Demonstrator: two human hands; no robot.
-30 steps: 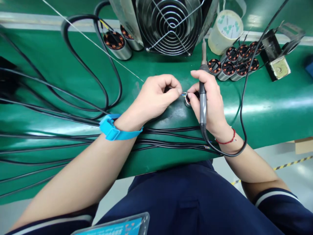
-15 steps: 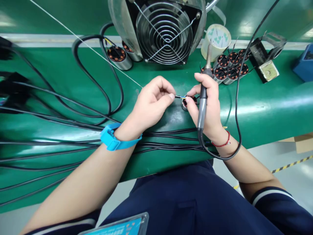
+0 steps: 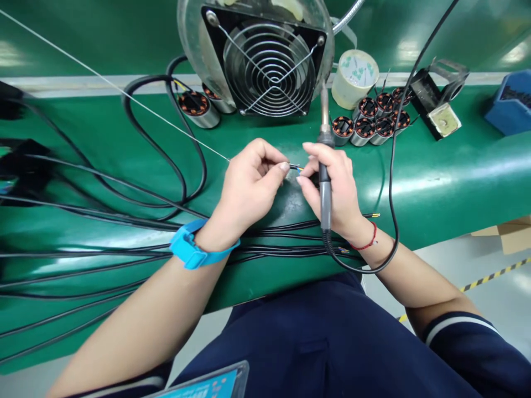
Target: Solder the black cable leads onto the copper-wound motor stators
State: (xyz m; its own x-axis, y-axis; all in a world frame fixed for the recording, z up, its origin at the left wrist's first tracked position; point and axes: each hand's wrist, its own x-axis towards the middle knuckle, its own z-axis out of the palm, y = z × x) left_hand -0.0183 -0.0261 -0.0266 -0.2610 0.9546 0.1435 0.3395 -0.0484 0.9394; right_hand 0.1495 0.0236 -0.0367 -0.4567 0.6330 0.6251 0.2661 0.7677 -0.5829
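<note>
My left hand (image 3: pixel 253 185) pinches the end of a black cable (image 3: pixel 292 166) between thumb and forefinger. Short coloured wires (image 3: pixel 300 169), blue and yellow among them, stick out of it towards my right hand (image 3: pixel 338 185). That hand holds a soldering iron (image 3: pixel 326 193), its metal tip pointing up and away from the wires. The right thumb and forefinger are beside the wire ends; whether they touch them I cannot tell. A dark thing behind the right fingers is mostly hidden. A thin pale strand (image 3: pixel 166 119) runs from the upper left to my left hand.
A fan with a wire guard (image 3: pixel 274 83) stands at the back. Wound motor stators (image 3: pixel 365 128) cluster right of it, near a tape roll (image 3: pixel 354 77), an iron stand (image 3: pixel 440 105) and a blue bin (image 3: pixel 512 102). Black cables (image 3: pixel 124 251) cross the green bench.
The view has shifted slightly. My right thumb and forefinger have come a little apart at the wires. The stator seen beneath them before is now mostly covered by my right hand.
</note>
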